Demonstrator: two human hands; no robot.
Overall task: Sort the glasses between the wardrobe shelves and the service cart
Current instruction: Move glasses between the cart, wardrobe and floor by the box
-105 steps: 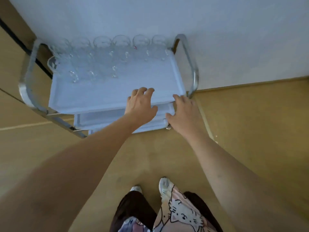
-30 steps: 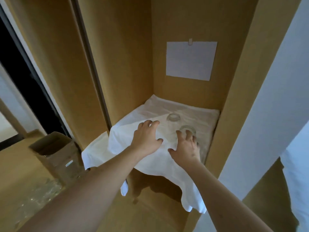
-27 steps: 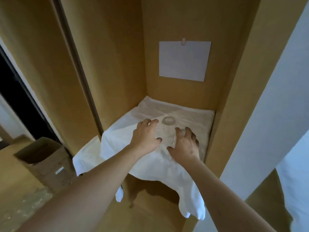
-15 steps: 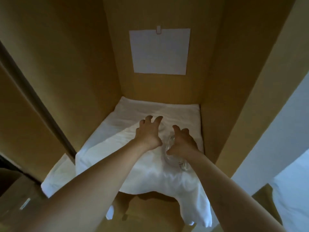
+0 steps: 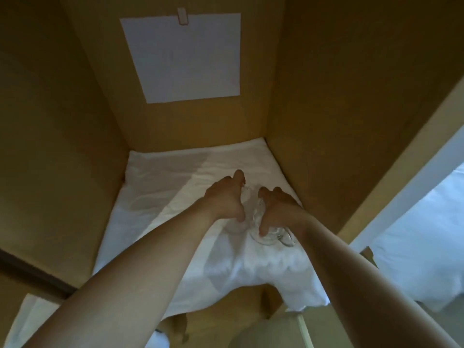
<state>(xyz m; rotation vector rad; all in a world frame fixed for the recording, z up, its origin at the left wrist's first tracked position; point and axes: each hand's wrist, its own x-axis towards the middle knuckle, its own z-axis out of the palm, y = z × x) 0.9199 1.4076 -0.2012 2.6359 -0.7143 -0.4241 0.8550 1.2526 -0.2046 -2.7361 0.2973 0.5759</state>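
Now each hand, left hand and right hand, grips 1 glass on the white cloth; next, lift both clear.

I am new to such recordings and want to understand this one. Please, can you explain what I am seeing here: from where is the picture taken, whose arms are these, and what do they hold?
There is no machine here. A person wears a wide-angle camera on the head, so the picture looks forward and down along their own two bare arms.

The arms reach into a brown wooden wardrobe compartment. Its shelf is covered by a crumpled white cloth that hangs over the front edge. A blank white paper sheet is clipped to the back wall.

The left hand curls over one clear drinking glass with a handle. The right hand curls over a second clear handled glass. The two glasses stand close together on the cloth. Whether they are lifted yet cannot be told.
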